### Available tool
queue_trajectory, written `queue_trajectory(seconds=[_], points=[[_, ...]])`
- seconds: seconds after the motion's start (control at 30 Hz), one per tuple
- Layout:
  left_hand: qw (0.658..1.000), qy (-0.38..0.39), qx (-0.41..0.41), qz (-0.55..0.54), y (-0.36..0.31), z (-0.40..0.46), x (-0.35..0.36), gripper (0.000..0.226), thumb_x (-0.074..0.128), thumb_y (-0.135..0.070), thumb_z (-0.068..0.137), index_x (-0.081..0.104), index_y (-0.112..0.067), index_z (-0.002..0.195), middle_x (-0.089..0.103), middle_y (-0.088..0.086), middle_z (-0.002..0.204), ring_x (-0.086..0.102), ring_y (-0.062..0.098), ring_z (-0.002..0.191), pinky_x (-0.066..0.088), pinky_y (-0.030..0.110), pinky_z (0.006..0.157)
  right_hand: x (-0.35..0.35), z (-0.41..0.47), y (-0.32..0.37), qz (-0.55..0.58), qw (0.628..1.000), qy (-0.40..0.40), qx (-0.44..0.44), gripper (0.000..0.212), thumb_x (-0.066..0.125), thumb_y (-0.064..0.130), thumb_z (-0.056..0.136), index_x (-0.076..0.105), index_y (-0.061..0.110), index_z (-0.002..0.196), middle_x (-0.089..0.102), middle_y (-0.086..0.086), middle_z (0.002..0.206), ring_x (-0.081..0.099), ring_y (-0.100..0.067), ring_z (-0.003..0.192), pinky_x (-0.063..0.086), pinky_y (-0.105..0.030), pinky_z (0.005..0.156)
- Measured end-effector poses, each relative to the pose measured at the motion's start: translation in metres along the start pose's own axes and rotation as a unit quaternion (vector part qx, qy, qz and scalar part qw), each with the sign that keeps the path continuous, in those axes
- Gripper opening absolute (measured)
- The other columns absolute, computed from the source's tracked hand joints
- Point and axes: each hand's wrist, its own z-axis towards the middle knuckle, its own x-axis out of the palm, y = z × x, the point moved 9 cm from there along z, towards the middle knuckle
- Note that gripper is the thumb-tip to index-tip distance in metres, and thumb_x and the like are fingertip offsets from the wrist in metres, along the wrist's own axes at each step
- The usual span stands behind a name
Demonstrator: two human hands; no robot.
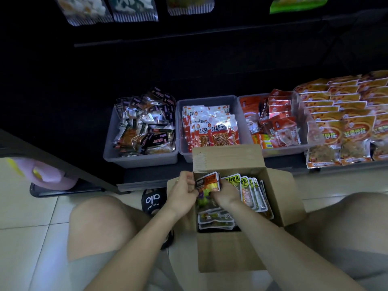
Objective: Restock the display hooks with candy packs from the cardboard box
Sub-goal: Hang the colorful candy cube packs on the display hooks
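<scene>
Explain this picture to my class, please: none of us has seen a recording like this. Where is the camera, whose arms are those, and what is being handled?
There is no machine here. A person wears one wide-angle camera on the head, so you look forward and down along their own bare arms and knees; they seem to crouch on a pale tiled floor.

Between the knees stands an open brown cardboard box holding flat, colourful candy packs. The left hand and the right hand together hold a small stack of orange-and-black topped packs just above the box.

Behind the box, a low dark shelf carries three grey plastic bins filled with snack packets, and rows of orange packets on the right. At the very top edge, more bags hang, probably on the display hooks, though the hooks themselves cannot be seen.
</scene>
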Motion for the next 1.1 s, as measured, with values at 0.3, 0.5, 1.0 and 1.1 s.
queue_trajectory(seconds=[0.3,0.5,1.0,1.1], points=[[0.991,0.049,-0.053,-0.111,-0.007,-0.019,-0.002,0.099,0.08,-0.05,0.088,0.021,-0.02,0.161,0.054,0.0,0.141,0.053,0.016,0.126,0.039,0.03,0.107,-0.061,-0.048,-0.001,0.202,0.971,0.09,-0.091,0.033,0.074,0.002,0.09,0.068,0.016,0.12,0.079,-0.003,0.111,0.073,-0.023,0.109,0.05,-0.047,0.109],[0.951,0.089,-0.048,-0.291,-0.043,-0.042,-0.012,0.085,0.074,-0.063,0.08,0.033,-0.032,0.148,0.077,0.002,0.125,0.074,0.021,0.113,0.055,0.041,0.099,-0.08,-0.1,0.038,0.31,0.927,0.171,-0.124,0.037,0.065,0.007,0.098,0.064,0.017,0.133,0.075,-0.007,0.124,0.07,-0.027,0.118,0.047,-0.056,0.111],[0.935,-0.105,0.207,-0.268,-0.165,-0.113,-0.178,0.029,0.06,-0.033,0.106,0.066,-0.021,0.131,0.079,0.003,0.118,0.077,0.022,0.106,0.061,0.037,0.091,-0.106,-0.208,0.233,0.326,0.875,0.081,-0.348,0.036,0.075,0.022,0.093,0.065,0.016,0.127,0.078,-0.003,0.115,0.075,-0.023,0.105,0.06,-0.032,0.087],[0.924,-0.131,0.24,-0.266,-0.192,-0.132,-0.224,0.03,0.053,-0.037,0.109,0.066,-0.022,0.131,0.079,0.004,0.117,0.077,0.024,0.106,0.061,0.041,0.092,-0.122,-0.229,0.274,0.349,0.857,0.067,-0.373,0.028,0.073,0.022,0.095,0.067,0.015,0.122,0.079,-0.002,0.11,0.076,-0.02,0.1,0.059,-0.026,0.079]])
